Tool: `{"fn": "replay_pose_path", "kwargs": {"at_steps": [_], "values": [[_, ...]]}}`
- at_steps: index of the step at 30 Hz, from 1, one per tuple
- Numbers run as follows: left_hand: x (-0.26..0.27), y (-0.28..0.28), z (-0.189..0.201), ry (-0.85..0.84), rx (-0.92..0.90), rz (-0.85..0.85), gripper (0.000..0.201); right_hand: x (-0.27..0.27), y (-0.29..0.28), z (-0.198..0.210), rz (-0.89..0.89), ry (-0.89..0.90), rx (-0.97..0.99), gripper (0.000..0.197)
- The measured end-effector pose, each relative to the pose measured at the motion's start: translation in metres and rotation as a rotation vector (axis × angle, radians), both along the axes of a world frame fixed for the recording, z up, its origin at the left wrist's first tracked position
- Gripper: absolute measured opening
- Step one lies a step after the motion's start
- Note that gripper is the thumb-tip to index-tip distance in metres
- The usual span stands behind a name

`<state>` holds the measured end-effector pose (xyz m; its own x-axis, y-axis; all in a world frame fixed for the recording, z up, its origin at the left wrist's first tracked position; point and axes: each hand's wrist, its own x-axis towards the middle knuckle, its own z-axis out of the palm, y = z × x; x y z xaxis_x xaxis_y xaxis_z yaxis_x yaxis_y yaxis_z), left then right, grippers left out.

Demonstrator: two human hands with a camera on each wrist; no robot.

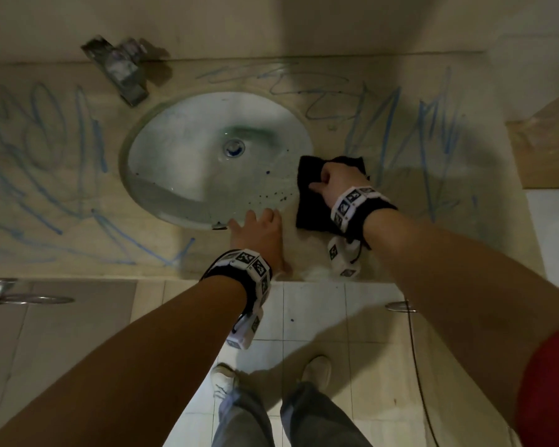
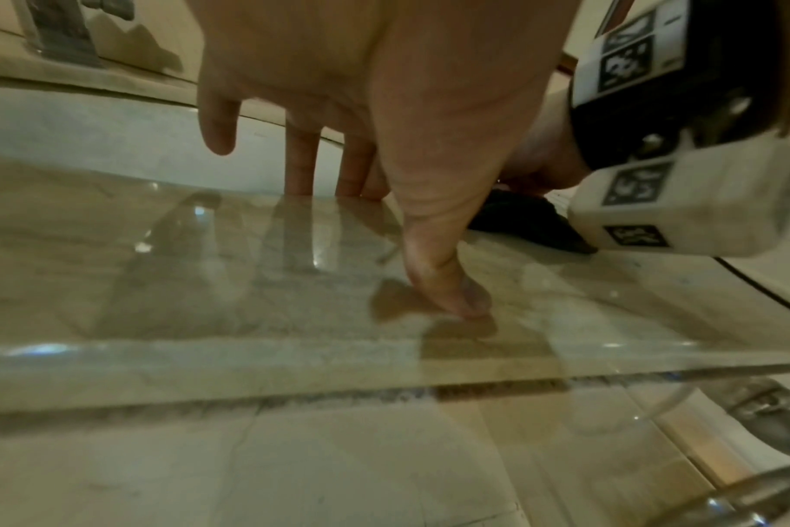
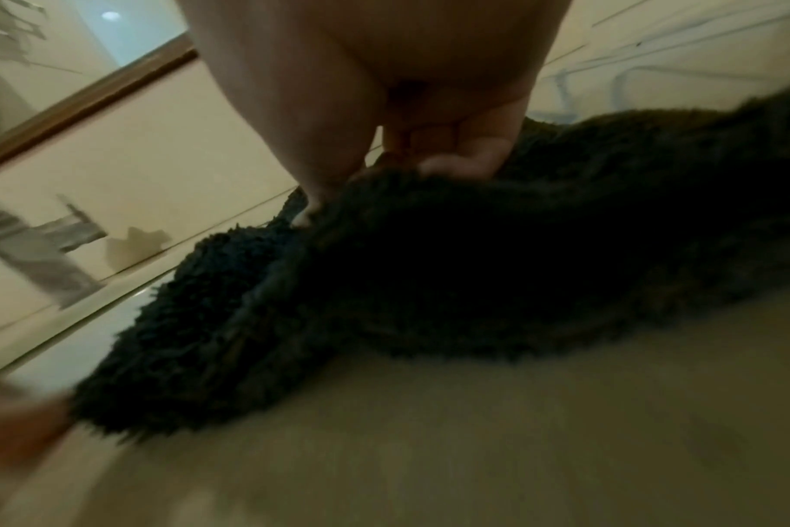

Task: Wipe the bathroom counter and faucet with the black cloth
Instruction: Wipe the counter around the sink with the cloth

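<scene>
The black cloth (image 1: pixel 310 204) (image 3: pixel 429 267) lies on the beige counter (image 1: pixel 62 188) just right of the oval sink (image 1: pixel 181 140). My right hand (image 1: pixel 334 180) (image 3: pixel 384 149) sits on top of it, fingers curled into the pile and thumb dug into a fold. My left hand (image 1: pixel 255 222) (image 2: pixel 339 160) rests on the counter at the sink's front rim, fingers straight, thumb (image 2: pixel 442 278) pressed on the glossy stone, holding nothing. In the left wrist view the cloth (image 2: pixel 519 217) shows behind that thumb. The chrome faucet (image 1: pixel 123 71) (image 2: pixel 64 32) (image 3: pixel 37 249) stands behind the sink, at its far left.
Blue scribbles (image 1: pixel 394 124) cover the counter on both sides of the sink and behind it. A wooden ledge (image 1: pixel 546 140) juts in at the right. Metal rings (image 1: pixel 29 298) (image 1: pixel 397 306) hang below the counter's front edge. My feet stand on pale floor tiles (image 1: pixel 313 317).
</scene>
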<state>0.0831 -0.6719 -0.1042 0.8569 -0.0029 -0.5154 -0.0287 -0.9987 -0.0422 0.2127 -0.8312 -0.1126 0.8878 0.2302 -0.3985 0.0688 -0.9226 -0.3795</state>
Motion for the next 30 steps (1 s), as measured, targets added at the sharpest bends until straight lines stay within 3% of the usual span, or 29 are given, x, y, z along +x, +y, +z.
{"fn": "replay_pose_path", "kwargs": {"at_steps": [5,9,12,15,20,25,30], "values": [[0.0,0.001,-0.002,-0.009,-0.004,0.001,0.12,0.017,-0.004,0.001,0.022,-0.006,-0.05,0.037],[0.0,-0.002,0.001,-0.006,0.003,-0.013,0.118,-0.024,-0.005,0.006,0.124,-0.006,-0.007,0.026],[0.002,-0.003,0.006,0.005,0.009,-0.022,0.11,-0.068,-0.003,0.0,0.267,-0.015,-0.032,0.03],[0.003,-0.004,0.006,0.011,0.025,-0.025,0.106,-0.082,-0.002,-0.008,0.276,-0.034,-0.02,0.032],[0.002,-0.004,0.005,0.017,0.032,-0.029,0.11,-0.065,-0.002,-0.013,0.163,-0.045,0.034,0.033],[0.002,-0.002,0.0,0.008,0.03,-0.017,0.12,-0.006,-0.007,-0.004,0.032,-0.026,0.003,0.029],[0.001,-0.002,0.001,0.012,0.039,-0.007,0.121,0.016,-0.01,0.0,0.037,-0.026,-0.067,0.031]]}}
